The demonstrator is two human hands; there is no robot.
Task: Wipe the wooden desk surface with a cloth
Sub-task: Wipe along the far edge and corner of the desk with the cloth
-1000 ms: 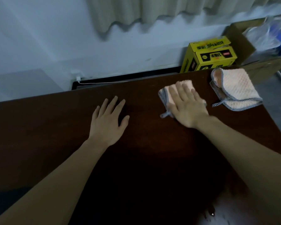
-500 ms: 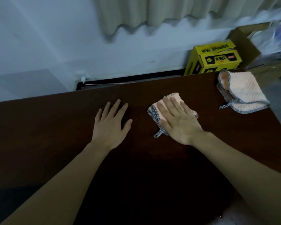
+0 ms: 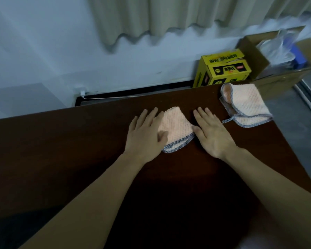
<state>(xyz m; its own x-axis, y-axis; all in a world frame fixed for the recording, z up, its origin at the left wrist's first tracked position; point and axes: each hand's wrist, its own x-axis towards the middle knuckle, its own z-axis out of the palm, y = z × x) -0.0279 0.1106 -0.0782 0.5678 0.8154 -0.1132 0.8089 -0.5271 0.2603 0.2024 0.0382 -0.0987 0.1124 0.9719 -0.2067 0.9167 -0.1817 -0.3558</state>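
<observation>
A pink cloth [image 3: 175,130] was laid flat on the desk [image 3: 79,150], between the two hands. The left hand [image 3: 144,136] was spread open, with its thumb pressed on the cloth. The right hand [image 3: 212,133] was laid flat and open just beside it. Nothing was gripped. A second cloth [image 3: 244,105] was left at the far right corner.
</observation>
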